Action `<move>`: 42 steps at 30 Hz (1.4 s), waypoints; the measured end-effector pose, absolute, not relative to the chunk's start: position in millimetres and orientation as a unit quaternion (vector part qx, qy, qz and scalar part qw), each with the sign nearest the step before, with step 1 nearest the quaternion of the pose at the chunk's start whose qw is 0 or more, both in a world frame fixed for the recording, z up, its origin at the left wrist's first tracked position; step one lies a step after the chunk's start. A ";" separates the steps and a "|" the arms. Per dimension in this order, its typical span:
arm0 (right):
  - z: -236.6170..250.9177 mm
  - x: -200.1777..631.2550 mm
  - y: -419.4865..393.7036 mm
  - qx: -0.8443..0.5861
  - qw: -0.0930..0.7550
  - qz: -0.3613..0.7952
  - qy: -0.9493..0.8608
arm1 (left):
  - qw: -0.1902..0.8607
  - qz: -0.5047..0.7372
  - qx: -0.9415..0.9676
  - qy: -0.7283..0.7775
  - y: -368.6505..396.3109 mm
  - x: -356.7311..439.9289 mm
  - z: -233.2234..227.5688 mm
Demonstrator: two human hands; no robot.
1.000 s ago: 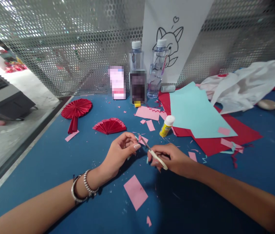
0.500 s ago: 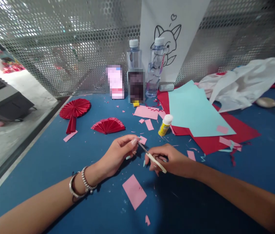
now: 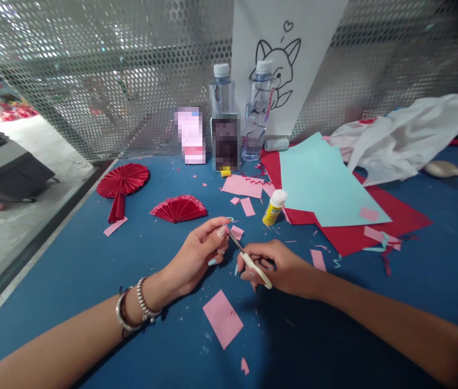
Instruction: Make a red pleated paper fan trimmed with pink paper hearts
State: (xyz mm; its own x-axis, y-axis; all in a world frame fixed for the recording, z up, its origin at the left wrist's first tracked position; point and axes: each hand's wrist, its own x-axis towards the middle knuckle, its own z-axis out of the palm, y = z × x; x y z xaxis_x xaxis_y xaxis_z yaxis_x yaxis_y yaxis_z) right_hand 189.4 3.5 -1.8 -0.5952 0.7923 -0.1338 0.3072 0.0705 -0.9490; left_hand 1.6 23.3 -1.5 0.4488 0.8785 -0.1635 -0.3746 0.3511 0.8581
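The right hand (image 3: 281,267) is gripping small scissors (image 3: 247,258), snipping a tiny paper scrap (image 3: 229,220) pinched in the left hand (image 3: 196,258). The trimming looks mid-cut; a steady pinch is needed next.

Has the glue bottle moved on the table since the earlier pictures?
No. The glue bottle lies just as before at the edge of the turquoise sheet and red paper; only the camera shifted slightly.

We see two fans (image 3: 179,208) left of the glue (image 3: 274,207), bottles (image 3: 258,111) behind it, paper sheets (image 3: 326,186) right.
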 end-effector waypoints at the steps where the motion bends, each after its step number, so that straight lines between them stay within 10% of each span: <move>1: -1.5 189.1 3.5 -0.394 0.217 0.554 -0.700 | 0.753 0.410 0.398 0.327 22.8 1.9 -1.5; 42: -2.2 193.8 6.2 -0.341 0.177 0.669 -0.636 | 0.704 0.368 0.488 0.363 21.6 -1.0 -2.6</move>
